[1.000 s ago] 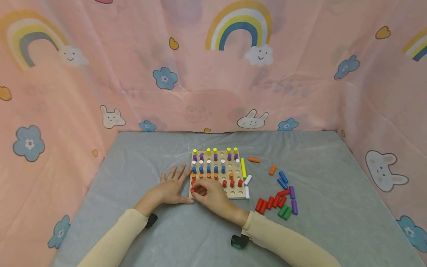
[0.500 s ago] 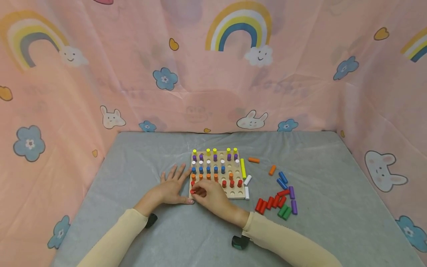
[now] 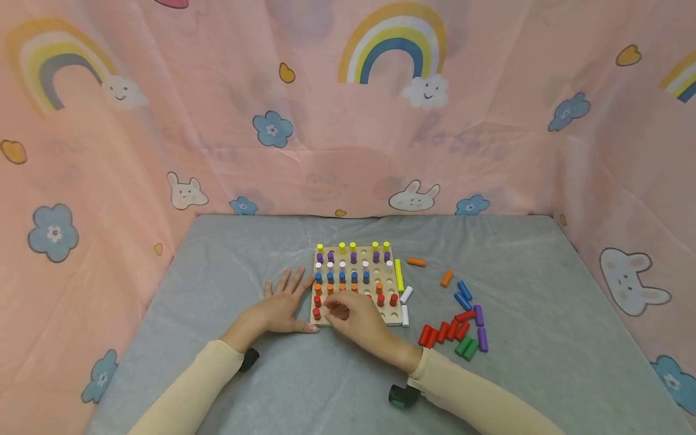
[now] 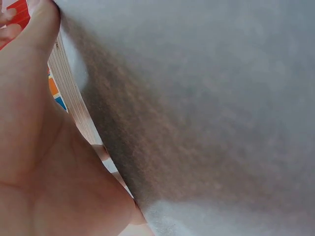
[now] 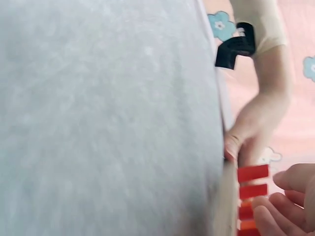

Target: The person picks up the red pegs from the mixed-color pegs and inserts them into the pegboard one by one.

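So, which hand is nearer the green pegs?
Right. The right hand is over the pegboard, left of the green pegs; the left hand is farther, at the pegboard's left edge.

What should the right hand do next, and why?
I'd probably move the right hand to the loose red pegs and pinch one: it appears to hold nothing, a standing red peg already fills the near-left corner of the pegboard, and unfilled holes show farther right in that row.
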Demonstrator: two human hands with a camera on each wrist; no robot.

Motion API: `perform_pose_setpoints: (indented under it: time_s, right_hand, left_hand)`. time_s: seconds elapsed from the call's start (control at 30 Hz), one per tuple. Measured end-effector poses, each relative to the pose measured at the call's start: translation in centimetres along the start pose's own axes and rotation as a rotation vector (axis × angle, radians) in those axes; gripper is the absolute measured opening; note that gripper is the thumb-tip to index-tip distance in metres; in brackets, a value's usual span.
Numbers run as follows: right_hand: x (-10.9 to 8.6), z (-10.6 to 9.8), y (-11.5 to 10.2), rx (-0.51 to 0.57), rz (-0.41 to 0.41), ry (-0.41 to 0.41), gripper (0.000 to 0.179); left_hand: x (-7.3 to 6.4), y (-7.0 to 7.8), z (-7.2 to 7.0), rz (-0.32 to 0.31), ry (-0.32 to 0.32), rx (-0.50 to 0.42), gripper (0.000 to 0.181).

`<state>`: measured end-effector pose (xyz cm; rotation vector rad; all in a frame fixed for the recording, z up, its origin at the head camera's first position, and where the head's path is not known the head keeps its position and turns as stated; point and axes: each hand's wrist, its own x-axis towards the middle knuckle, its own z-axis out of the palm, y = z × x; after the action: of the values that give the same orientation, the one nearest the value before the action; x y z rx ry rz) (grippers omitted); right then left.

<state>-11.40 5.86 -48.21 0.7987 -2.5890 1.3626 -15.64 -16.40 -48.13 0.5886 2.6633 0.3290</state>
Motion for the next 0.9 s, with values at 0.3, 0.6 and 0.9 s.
perform_pose_setpoints:
  time_s: [0.3,0.6,0.9]
  right_hand:
    - [-1.5,-3.7,0.8,0.013,0.098,-0.063,0.021]
    - [-3.5,-7.9,2.6,0.028,0.250,-0.096,0.024]
    - [-5.2,-11.3,4.6,0.026,0.339,-0.106,0.027]
  left_hand:
    - [0.1,0.1,0.0,-0.009,0.001,0.005,0.119]
    - [0.0,0.1,-0.1,-0.011,-0.008,-0.007,0.120]
    - [0.0,0.2,0.1,-0.014,-0.007,-0.016,0.121]
